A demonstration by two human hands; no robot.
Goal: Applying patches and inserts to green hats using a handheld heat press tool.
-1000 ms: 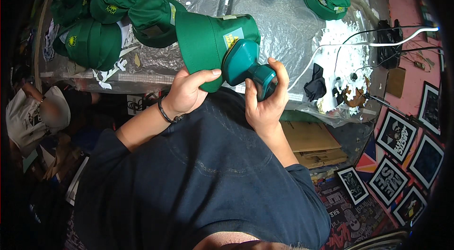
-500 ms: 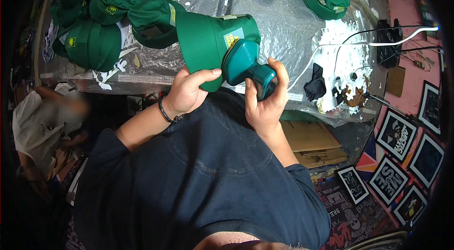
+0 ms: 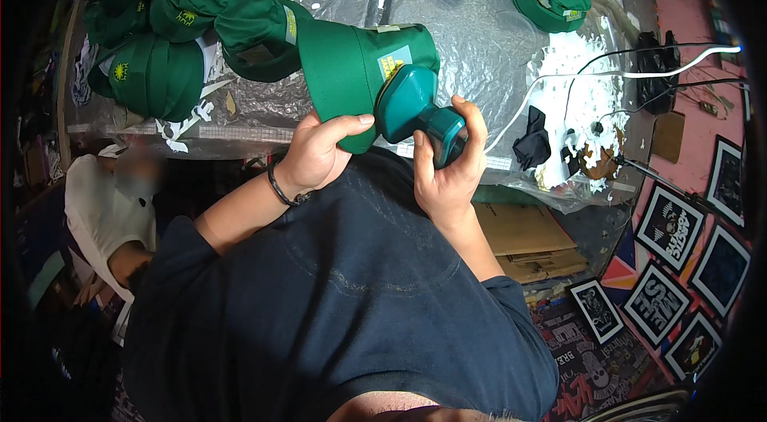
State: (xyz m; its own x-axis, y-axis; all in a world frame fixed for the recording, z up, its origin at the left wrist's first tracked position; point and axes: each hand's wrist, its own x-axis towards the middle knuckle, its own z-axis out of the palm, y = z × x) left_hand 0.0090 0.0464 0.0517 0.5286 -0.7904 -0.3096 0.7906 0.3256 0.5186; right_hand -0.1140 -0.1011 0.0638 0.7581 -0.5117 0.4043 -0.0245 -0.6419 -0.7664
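My left hand pinches the brim of a green bucket hat, thumb on top and fingers tucked beneath. The hat is turned with its crown to the right. A pale film patch with yellow print lies on the crown. My right hand is wrapped around the handle of a teal handheld heat press. Its flat plate faces the hat's side, touching or nearly touching it just below the patch. Whatever part of the hat lies behind the press is hidden.
More green hats are heaped at the left, with several at the back. Plastic sheeting covers the table. White scraps, a black cloth and a white cable lie at the right. Another person is at the lower left.
The person at the lower left has moved right, closer to my left arm. My hands, the hat and the heat press look almost unmoved.
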